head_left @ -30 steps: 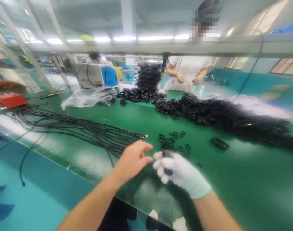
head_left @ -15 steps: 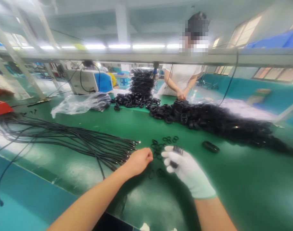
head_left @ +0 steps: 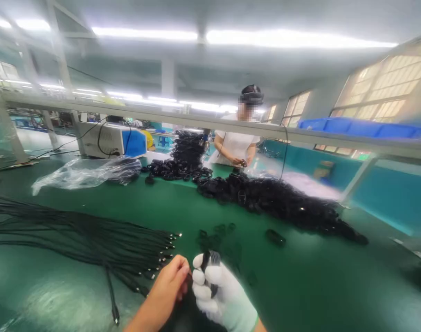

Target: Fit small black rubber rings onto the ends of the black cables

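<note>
Your right hand [head_left: 220,293], in a white knitted glove, grasps a small black ribbed piece [head_left: 214,258], held upright with its ribbed end showing above the gloved fingers. Your bare left hand [head_left: 171,283] is just beside it, fingers curled and thumb drawn in as in a pinch; you cannot tell from here whether it holds something small, or whether the two hands touch.

The step in hand looks like bringing the left fingertips up to the ribbed piece. The next move seems to call for a steady right grip and careful lining-up by the left fingers.

Beyond your hands, small black rings [head_left: 203,240] lie blurred on the green tabletop [head_left: 137,203]. To the left spreads a bundle of thin black cables with silvery tips [head_left: 89,235]; a black oblong piece [head_left: 275,237] lies apart, right of the rings.
</note>
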A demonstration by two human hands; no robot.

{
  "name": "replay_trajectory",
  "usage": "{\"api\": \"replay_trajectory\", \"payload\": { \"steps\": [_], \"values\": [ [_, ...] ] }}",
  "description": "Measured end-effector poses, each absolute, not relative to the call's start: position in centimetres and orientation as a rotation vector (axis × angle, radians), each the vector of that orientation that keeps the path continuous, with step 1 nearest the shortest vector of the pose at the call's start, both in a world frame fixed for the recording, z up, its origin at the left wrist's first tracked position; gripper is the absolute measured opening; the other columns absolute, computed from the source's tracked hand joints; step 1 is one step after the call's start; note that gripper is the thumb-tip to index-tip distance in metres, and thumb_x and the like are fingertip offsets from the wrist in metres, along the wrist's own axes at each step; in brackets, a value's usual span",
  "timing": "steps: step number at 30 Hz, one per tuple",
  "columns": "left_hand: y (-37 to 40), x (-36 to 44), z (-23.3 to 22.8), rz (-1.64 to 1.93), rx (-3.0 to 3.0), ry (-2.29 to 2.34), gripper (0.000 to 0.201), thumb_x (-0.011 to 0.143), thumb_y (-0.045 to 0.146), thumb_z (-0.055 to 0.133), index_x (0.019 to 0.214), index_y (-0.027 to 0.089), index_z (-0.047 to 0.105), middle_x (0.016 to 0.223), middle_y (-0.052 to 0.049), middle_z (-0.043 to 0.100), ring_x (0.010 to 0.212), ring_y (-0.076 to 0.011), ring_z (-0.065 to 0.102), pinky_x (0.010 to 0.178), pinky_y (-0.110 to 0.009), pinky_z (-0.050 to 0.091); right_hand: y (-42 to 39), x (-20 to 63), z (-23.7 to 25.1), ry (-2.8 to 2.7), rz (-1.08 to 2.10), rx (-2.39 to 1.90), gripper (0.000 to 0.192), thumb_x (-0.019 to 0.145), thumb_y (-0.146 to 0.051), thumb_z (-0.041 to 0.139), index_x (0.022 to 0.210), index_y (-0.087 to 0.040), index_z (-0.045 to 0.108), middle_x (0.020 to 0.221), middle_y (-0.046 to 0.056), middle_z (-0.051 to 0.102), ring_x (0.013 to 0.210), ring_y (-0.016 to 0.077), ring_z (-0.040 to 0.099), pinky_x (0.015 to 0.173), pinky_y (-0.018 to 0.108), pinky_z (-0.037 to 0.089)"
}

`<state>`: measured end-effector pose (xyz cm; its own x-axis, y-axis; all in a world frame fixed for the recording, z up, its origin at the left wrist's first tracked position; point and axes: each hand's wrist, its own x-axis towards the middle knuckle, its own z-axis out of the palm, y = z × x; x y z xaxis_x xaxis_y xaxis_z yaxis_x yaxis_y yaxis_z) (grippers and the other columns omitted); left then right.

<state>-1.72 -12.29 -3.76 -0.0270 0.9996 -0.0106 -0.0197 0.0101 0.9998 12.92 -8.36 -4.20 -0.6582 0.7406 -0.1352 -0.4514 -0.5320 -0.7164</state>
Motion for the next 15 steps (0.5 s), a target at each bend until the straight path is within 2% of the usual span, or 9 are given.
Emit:
{"api": "replay_trajectory", "payload": {
  "steps": [3,6,10,12,15],
  "values": [
    [-13.4,-2.7,-2.3,1.219,0.937,0.865,0.032,0.08,0.049,0.051,0.075,0.017,0.049,0.072,0.001,0.056,0.04,-0.0048,0.036,0.04,-0.02,0.026,-8.8,13.6,-3.7,-0.858,2.431,-0.203,0.037,0.059,-0.022,0.074,0.091,-0.017,0.057,0.07,-0.002,0.057,0.047,0.0059,0.051,0.036,0.015,0.031],
    [-13.7,-4.0,-1.4,1.009,1.063,0.788,0.029,0.078,0.045,0.054,0.074,0.017,0.046,0.067,0.0,0.06,0.036,-0.0038,0.032,0.038,-0.02,0.019,-9.0,13.5,-3.1,-1.014,2.339,-0.163,0.029,0.057,-0.015,0.071,0.084,-0.012,0.06,0.064,0.0,0.057,0.043,0.006,0.051,0.039,0.016,0.035],
    [-12.9,-5.3,-0.6,0.691,1.582,1.143,0.003,0.074,0.016,0.051,0.075,0.017,0.054,0.061,0.002,0.062,0.054,-0.01,0.049,0.05,-0.019,0.03,-9.0,13.1,-3.1,-1.125,2.224,-0.312,0.029,0.054,-0.012,0.07,0.081,-0.011,0.059,0.055,-0.002,0.054,0.039,0.0076,0.05,0.037,0.017,0.037],
    [-12.8,-5.6,0.3,0.538,1.8,1.256,0.011,0.067,0.01,0.053,0.069,0.018,0.06,0.066,0.003,0.063,0.07,-0.0137,0.056,0.063,-0.021,0.036,-8.9,13.0,-3.1,-1.131,2.2,-0.372,0.029,0.054,-0.012,0.069,0.081,-0.011,0.058,0.055,-0.002,0.054,0.039,0.0072,0.049,0.036,0.017,0.036],
    [-13.1,-5.6,1.5,0.456,1.935,1.306,0.011,0.061,0.013,0.061,0.066,0.021,0.066,0.073,0.004,0.063,0.083,-0.0179,0.055,0.075,-0.024,0.037,-8.7,12.9,-2.7,-1.155,2.097,-0.53,0.038,0.053,-0.013,0.066,0.09,-0.012,0.055,0.057,-0.002,0.057,0.037,0.0074,0.048,0.032,0.016,0.035]
  ]
}}
